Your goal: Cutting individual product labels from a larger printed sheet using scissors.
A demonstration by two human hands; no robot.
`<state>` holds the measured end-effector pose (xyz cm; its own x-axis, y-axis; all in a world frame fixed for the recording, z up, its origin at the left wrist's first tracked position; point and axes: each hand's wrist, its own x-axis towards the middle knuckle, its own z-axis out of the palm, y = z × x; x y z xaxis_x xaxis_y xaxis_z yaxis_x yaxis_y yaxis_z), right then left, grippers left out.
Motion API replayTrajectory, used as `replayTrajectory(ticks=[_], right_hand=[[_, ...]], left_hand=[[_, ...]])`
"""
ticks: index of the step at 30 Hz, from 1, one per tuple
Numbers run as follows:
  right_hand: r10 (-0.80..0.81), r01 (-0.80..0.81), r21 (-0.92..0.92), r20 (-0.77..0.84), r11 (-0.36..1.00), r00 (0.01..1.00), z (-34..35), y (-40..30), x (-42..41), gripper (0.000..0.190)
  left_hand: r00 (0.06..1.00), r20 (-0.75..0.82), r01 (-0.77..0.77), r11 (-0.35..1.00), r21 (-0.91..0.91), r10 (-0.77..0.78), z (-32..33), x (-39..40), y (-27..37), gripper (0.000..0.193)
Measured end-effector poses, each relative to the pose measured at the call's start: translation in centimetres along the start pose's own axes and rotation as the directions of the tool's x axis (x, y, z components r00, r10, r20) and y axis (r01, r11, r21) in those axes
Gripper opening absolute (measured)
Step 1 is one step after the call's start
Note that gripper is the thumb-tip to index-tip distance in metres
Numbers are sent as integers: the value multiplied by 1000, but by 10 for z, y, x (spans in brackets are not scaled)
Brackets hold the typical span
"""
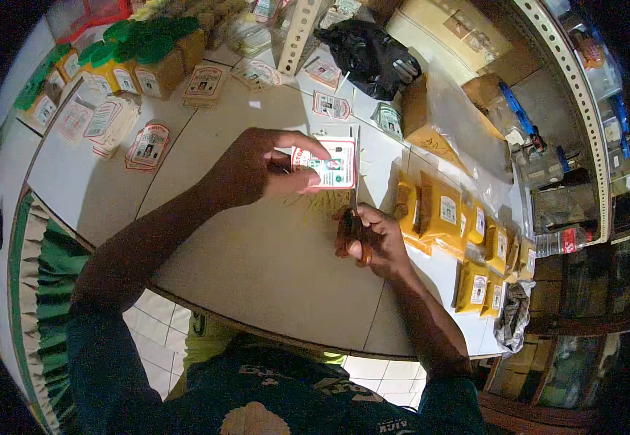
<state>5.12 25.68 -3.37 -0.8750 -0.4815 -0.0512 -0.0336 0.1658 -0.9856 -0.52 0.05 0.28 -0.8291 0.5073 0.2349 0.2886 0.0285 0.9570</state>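
My left hand (279, 163) pinches a printed paper label (342, 155) with a red border, over the middle of the table. In my right hand (383, 239) is a pair of scissors (354, 201), gripped by orange-brown handles. The blades point away from me and lie along the label's right edge, one blade on each side as far as I can tell. Thin paper trimmings (320, 201) are scattered on the table below the label. Just beyond it, another red-bordered label (331, 105) lies flat near a green-printed label (388, 120).
Stacks of labels (149, 145) lie at the left, before jars with green lids (154, 43). Yellow powder pouches (442, 209) stand at the right by a cardboard box (429, 114). A black plastic bag (369, 57) sits behind, beside a perforated metal post (296, 38).
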Motion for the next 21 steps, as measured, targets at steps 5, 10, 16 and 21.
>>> replayTrajectory(ticks=[5, 10, 16, 21], right_hand=[[-115, 117, 99, -24, 988, 993, 3, -5, 0, 60], [99, -99, 9, -9, 995, 995, 1, -6, -3, 60], [-76, 77, 62, -29, 995, 997, 2, 1, 1, 62], [11, -12, -84, -23, 996, 1000, -1, -5, -2, 59]], left_hand=[[998, 21, 59, 997, -58, -58, 2, -2, 0, 26], [996, 41, 83, 994, -67, -81, 0, -1, -1, 27], [995, 62, 80, 989, -124, -73, 6, -2, 0, 25], [998, 51, 48, 998, -48, -46, 4, -1, 0, 26]])
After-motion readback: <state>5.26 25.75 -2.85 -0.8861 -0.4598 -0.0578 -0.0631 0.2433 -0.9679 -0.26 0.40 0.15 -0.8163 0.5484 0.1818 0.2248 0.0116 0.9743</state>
